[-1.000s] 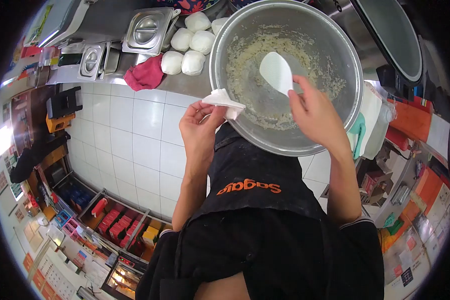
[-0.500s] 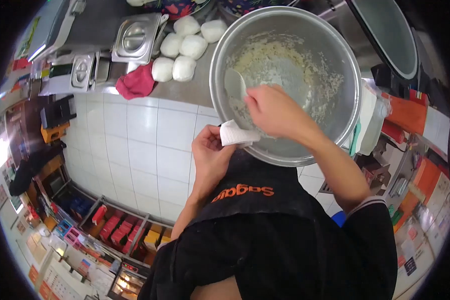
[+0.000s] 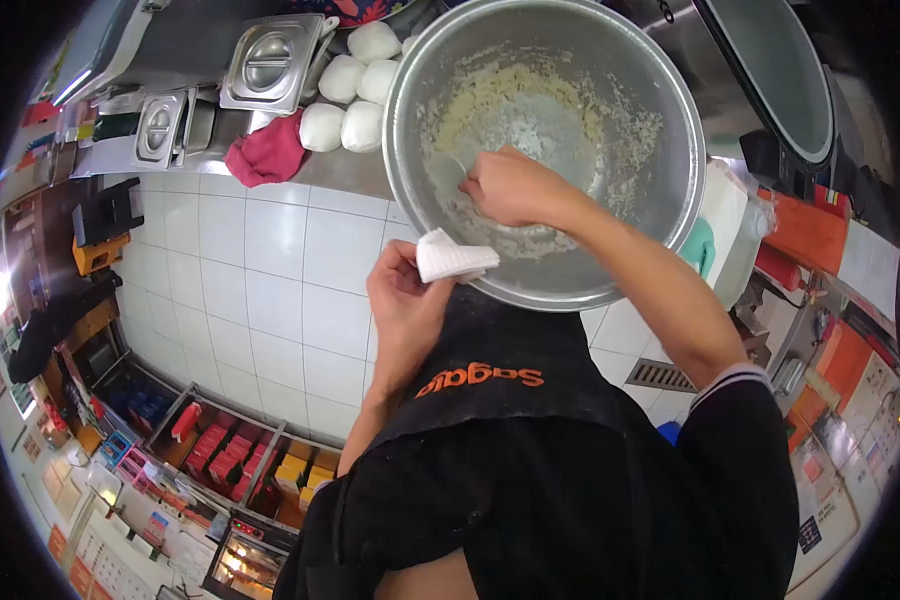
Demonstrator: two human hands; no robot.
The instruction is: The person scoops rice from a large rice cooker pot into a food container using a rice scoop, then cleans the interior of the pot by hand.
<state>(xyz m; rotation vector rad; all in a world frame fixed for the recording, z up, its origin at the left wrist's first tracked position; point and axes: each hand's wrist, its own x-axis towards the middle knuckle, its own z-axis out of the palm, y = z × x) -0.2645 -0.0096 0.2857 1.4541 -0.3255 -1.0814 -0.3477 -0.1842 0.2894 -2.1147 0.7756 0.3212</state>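
Note:
A large metal bowl [image 3: 692, 190] takes up the upper right of the head view, its inner wall smeared with pale dough residue [image 3: 515, 90]. Inside it, my right hand [image 3: 518, 187] is closed round a pale, partly see-through scraper [image 3: 448, 172], held against the left side of the wall. The hand hides most of the scraper. My left hand [image 3: 407, 300] pinches a folded white paper towel [image 3: 454, 260] at the bowl's near-left rim. Whether these fingers also touch the rim is hidden by the towel.
Several white, rounded bundles [image 3: 340, 78] lie left of the bowl on the metal counter. Beside them are a red cloth [image 3: 267, 150] and lidded steel containers [image 3: 270, 62]. A dark bin-like container [image 3: 778, 80] stands at the upper right. Behind me are shelves with red boxes [image 3: 215, 450].
My right hand has moved left and slightly up with the scraper along the bowl wall. The bowl and my left hand with the towel appear shifted up and left as the view moved.

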